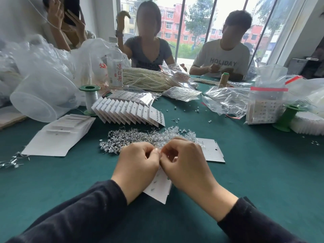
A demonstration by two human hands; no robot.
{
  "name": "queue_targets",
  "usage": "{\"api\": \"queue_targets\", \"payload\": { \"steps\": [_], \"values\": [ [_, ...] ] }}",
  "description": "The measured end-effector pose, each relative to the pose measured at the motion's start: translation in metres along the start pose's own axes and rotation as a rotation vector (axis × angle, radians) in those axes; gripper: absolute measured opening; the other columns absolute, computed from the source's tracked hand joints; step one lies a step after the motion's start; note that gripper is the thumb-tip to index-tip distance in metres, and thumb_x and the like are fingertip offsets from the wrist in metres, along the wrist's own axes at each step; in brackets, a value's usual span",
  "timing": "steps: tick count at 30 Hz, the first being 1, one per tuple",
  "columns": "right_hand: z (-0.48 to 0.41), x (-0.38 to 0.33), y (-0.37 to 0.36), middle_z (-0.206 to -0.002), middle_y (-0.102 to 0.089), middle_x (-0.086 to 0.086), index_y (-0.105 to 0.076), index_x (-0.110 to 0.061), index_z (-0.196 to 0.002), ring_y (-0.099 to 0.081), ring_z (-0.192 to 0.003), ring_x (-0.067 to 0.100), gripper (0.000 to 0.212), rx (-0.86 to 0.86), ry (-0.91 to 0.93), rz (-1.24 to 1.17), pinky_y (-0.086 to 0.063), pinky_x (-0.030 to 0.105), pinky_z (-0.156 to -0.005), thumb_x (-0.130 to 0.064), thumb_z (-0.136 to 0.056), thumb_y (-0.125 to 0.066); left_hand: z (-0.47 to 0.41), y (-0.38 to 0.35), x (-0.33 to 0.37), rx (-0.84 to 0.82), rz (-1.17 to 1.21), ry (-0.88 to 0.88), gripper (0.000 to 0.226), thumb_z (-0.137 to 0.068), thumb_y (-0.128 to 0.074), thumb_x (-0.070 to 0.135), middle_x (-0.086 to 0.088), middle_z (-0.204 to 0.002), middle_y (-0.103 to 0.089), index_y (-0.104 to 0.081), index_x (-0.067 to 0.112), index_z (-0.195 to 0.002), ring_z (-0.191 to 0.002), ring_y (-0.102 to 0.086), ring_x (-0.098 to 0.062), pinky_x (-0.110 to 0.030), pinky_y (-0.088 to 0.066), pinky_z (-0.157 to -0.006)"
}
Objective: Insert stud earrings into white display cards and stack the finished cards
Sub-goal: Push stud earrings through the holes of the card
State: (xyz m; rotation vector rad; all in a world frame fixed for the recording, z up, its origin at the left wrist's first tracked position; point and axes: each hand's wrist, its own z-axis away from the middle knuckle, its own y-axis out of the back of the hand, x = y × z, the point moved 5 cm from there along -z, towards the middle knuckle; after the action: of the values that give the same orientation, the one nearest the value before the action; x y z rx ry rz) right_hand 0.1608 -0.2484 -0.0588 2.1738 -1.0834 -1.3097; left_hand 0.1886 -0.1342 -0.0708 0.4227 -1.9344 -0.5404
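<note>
Just in front of the pile of stud earrings (140, 139), a white display card (157, 188) is pinched at its top edge by the curled fingers (150, 155) of the left hand (138, 163) and right hand (185, 163), over the green surface (254, 172). Judged thin and bendable, it is best gripped by its edges.
</note>
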Motion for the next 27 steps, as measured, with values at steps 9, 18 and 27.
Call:
{"api": "queue_targets", "payload": {
  "steps": [9, 18, 27],
  "values": [
    [-0.005, 0.003, 0.014, -0.065, -0.062, -0.006, -0.064, -0.017, -0.066, -0.055, -0.062, 0.007, 0.010, 0.092, -0.040, -0.096, -0.047, 0.022, -0.059, -0.012, -0.074, -0.065, -0.007, -0.001, -0.003, -0.340, 0.450, 0.272, 0.036, -0.092, -0.051, 0.027, -0.017, -0.076, -0.068, -0.068, -0.002, -0.077, -0.060, -0.060, -0.019, -0.028, -0.048, -0.056],
    [-0.006, 0.023, -0.003, -0.084, -0.071, 0.011, -0.074, -0.009, -0.076, -0.068, -0.077, 0.021, 0.022, -0.415, -0.569, -1.455, -0.055, 0.033, -0.071, -0.014, -0.073, -0.053, -0.012, 0.007, -0.003, -0.331, 0.694, 0.278, 0.024, -0.084, -0.061, 0.014, -0.004, -0.097, -0.072, -0.065, 0.028, -0.104, -0.084, -0.068, -0.017, -0.025, -0.055, -0.060],
    [0.004, 0.017, -0.009, -0.088, -0.069, 0.022, -0.071, 0.003, -0.086, -0.069, -0.074, 0.034, 0.039, -0.610, -0.664, -1.704, -0.057, 0.035, -0.055, -0.006, -0.050, -0.084, -0.010, 0.010, 0.005, -0.496, 0.752, 0.260, 0.051, -0.058, -0.072, 0.013, -0.005, -0.065, -0.062, -0.065, 0.020, -0.108, -0.052, -0.058, -0.012, -0.021, -0.051, -0.047]
  ]
}}
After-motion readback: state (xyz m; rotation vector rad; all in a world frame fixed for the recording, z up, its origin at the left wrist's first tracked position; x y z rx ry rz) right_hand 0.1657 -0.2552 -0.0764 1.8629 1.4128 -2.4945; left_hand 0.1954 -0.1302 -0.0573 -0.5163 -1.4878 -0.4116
